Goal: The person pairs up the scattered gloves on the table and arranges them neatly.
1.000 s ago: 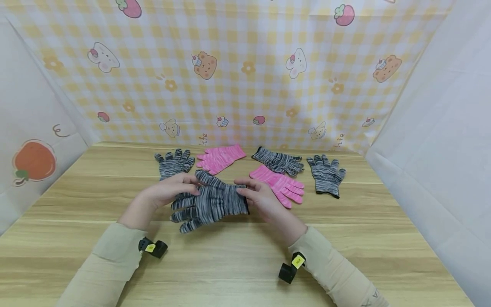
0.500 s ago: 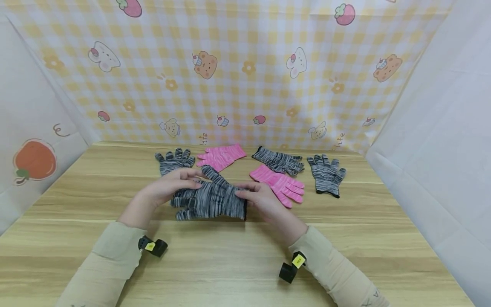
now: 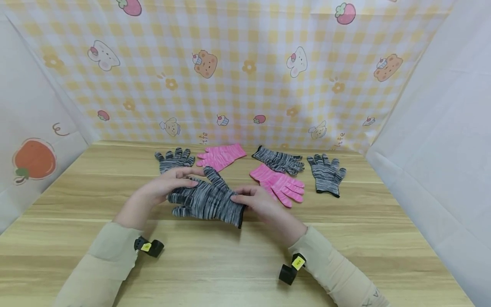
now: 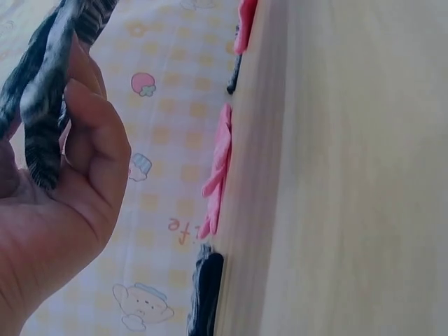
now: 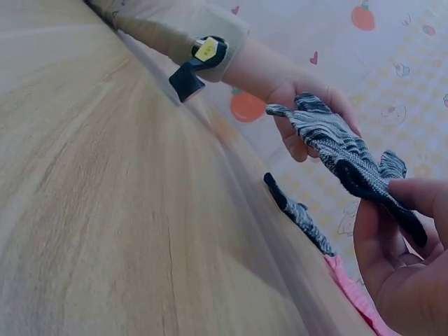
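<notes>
A black-and-grey knit glove is held up between both hands above the table, its thumb pointing up and its black-edged cuff tilted down to the right. My left hand grips it at the finger end, thumb on the near face; the left wrist view shows the knit fingers lying in the curled hand. My right hand pinches the cuff side between thumb and fingers. In the right wrist view the cuff opening gapes slightly beside the right thumb.
Behind the hands lie a grey glove at left, a pink glove, another grey glove partly under a second pink glove, and a grey glove at right. A checked cloth hangs at the table's back edge.
The held glove has turned, its thumb swinging upward and its cuff dropping lower. My left hand has shifted slightly up along it, and the right hand has moved slightly left and down on the cuff.
</notes>
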Available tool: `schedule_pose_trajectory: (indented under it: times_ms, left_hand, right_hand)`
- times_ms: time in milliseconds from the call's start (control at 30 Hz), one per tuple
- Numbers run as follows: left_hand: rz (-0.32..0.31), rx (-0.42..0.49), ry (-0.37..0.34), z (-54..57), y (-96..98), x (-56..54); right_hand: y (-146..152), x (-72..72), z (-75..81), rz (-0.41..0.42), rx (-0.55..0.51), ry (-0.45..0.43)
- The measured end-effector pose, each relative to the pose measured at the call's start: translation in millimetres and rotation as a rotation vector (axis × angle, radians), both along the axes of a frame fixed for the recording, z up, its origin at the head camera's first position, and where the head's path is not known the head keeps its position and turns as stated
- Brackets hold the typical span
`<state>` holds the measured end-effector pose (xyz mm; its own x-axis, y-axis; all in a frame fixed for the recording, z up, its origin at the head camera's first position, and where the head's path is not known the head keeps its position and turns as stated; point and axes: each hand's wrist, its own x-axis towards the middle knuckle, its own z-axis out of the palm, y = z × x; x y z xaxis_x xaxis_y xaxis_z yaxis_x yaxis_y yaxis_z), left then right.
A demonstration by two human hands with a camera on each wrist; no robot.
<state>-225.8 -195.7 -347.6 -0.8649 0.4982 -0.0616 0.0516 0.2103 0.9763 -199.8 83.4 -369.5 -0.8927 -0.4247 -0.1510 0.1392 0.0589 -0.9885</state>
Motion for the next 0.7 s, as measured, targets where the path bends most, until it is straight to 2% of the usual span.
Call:
schedule_pose_trajectory:
  times_ms: [100, 233, 467, 700]
  left_hand:
    - [-0.025, 0.018, -0.035, -1.2, -5.4, 1.5]
    - [-0.048, 0.035, -0.121, 0.0, -13.3, 5.5]
    - [-0.019, -0.001, -0.172, 1.4, -23.2, 10.4]
    - [-0.128, 0.049, -0.191, -3.3, -29.8, 11.6]
  right_hand:
    - [-1, 1.7, 0.0, -0.004, -0.012, -0.001]
    - [-1, 3.7, 0.8, -0.014, -0.038, -0.015]
    - [-3, 5.3, 1.4, -0.016, -0.071, -0.029]
    - [-1, 7.2, 3.1, -0.056, -0.068, -0.008]
